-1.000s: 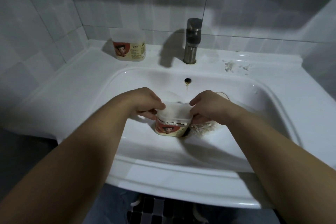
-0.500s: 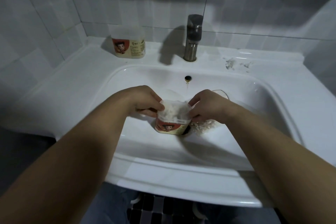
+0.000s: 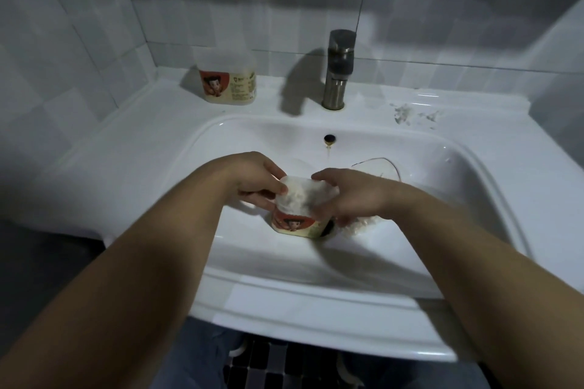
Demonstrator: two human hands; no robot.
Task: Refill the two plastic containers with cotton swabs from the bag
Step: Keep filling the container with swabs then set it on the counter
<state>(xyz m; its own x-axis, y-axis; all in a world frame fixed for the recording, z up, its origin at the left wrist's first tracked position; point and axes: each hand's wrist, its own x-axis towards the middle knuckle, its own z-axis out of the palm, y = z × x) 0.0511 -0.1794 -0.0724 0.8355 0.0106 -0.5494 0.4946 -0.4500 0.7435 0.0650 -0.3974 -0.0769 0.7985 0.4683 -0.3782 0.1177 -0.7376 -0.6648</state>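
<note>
I am looking down past the front rim of the sink (image 3: 316,309), the part lying farthest out from the faucet (image 3: 339,69), and both forearms are reaching over it into the basin. Straight out from the faucet, on the basin floor, the near container (image 3: 295,224) is standing upright with its red label facing me, its long axis running up and down.

The left hand (image 3: 252,180) is pinching the container's cloudy top edge between thumb and curled fingers from the left side. The right hand (image 3: 357,196) is curling its fingers round the top from the right, so both are gripping the same container and neither is sitting nearer than the other. I am not able to tell whether that pale top is a lid or swabs showing at an open mouth.

The bag of cotton swabs (image 3: 357,227) is lying under the right palm, just beside the near container's right flank, so I am judging the right hand to be the one placed to draw from it.

Going back toward the faucet, the overflow hole (image 3: 329,138) is sitting just out from its base. The second container (image 3: 227,80) is standing on the ledge to the faucet's left, well apart from both hands. I am judging it to be a long reach for the left hand.
</note>
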